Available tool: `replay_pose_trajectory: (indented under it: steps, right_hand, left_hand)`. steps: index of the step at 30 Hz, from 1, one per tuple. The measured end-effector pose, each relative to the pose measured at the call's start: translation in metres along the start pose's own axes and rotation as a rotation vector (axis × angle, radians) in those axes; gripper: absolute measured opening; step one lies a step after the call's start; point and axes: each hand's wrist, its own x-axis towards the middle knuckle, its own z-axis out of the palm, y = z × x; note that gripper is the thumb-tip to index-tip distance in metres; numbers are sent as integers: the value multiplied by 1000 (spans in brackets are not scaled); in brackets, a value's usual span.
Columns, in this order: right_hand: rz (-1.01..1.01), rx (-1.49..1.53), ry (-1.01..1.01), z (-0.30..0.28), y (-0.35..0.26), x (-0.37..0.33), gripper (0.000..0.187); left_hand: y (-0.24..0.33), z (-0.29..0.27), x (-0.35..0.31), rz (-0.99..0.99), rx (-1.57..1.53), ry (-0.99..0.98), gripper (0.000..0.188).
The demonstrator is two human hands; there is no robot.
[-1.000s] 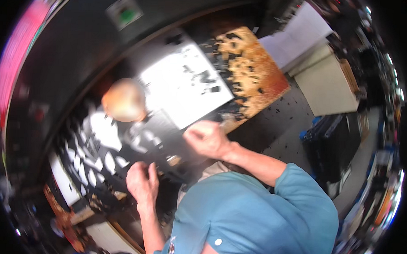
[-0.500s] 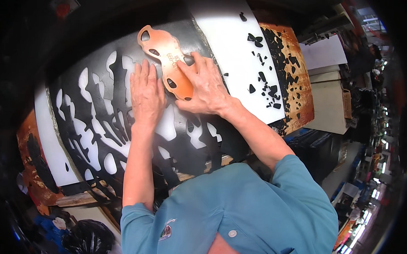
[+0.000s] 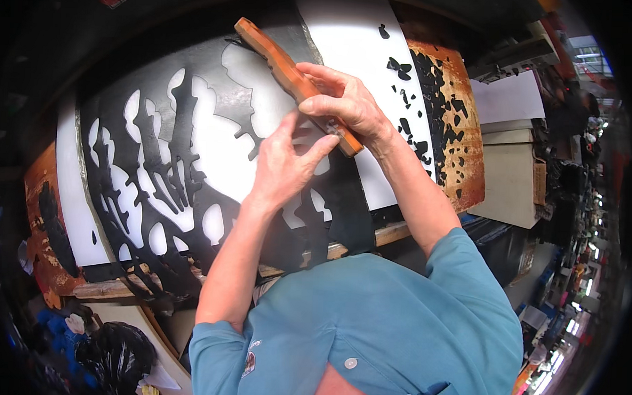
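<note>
My right hand (image 3: 352, 109) grips an orange cutting die (image 3: 282, 64) with a wavy outline. The die is tipped up on its side, so its narrow edge faces me. My left hand (image 3: 281, 165) is at the die's lower end, thumb and fingers apart; its thumb reaches the die, while the fingertips are partly hidden behind it. Below both hands lies a black sheet (image 3: 150, 70) full of curved cut-out holes. White board (image 3: 223, 152) shows through these holes, including a large wavy one beside the die. The die's underside is hidden.
Small black offcuts (image 3: 402, 68) are scattered on the white board at right and on a worn brown board (image 3: 474, 158) beyond it. Pale boxes (image 3: 505, 173) stand farther right. A black plastic bag (image 3: 119, 358) sits at lower left.
The die was lying flat on the black sheet; my right hand has lifted and tipped it up. My left hand has moved right, from the sheet to the die's lower end. A large hole now shows.
</note>
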Motion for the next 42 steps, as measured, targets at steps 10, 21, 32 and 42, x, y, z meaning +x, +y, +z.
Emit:
replay_pose_trajectory:
  steps: [10,21,32,42]
  right_hand:
    - [-46,358,-9,-5,10,4,77]
    - [-98,161,96,-8,17,0,81]
    - [-140,-157,156,9,20,-4,109]
    - [-232,-443,212,0,22,-27,97]
  left_hand:
    - [-36,-6,-18,-250,-353,248,32]
    - [-35,-92,-128,-367,-292,541,28]
    - [-19,-82,-165,-424,-212,545,25]
    - [-33,-110,-118,-296,-437,438,24]
